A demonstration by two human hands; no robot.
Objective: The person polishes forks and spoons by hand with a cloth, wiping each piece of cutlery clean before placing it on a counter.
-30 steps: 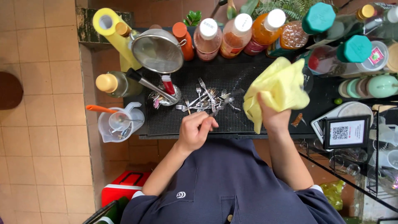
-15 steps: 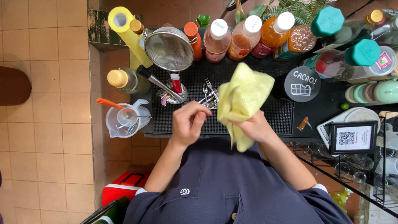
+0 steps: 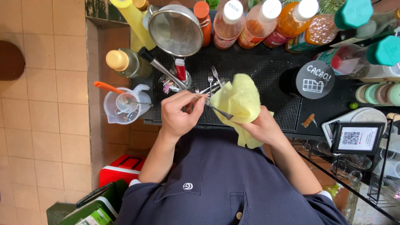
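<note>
My left hand (image 3: pixel 180 113) pinches the handle of a metal fork (image 3: pixel 210 106) whose other end runs into a yellow cloth (image 3: pixel 238 100). My right hand (image 3: pixel 260 127) grips that cloth from below, wrapped around the fork. Both hands hover over the near edge of a black ribbed bar mat (image 3: pixel 266 79). Just beyond them, several more forks and spoons (image 3: pixel 212 80) lie in a loose pile on the mat.
A metal strainer (image 3: pixel 175 30) and its handle lie at the mat's left. Bottles with white and orange caps (image 3: pixel 233 21) line the back. A clear measuring jug (image 3: pixel 125 106) stands left, a round black lid (image 3: pixel 314 79) and a small framed sign (image 3: pixel 357 138) right.
My right hand brought the yellow cloth from the right down to the middle. My left hand lifted a fork from the pile, and the cloth now wraps it.
</note>
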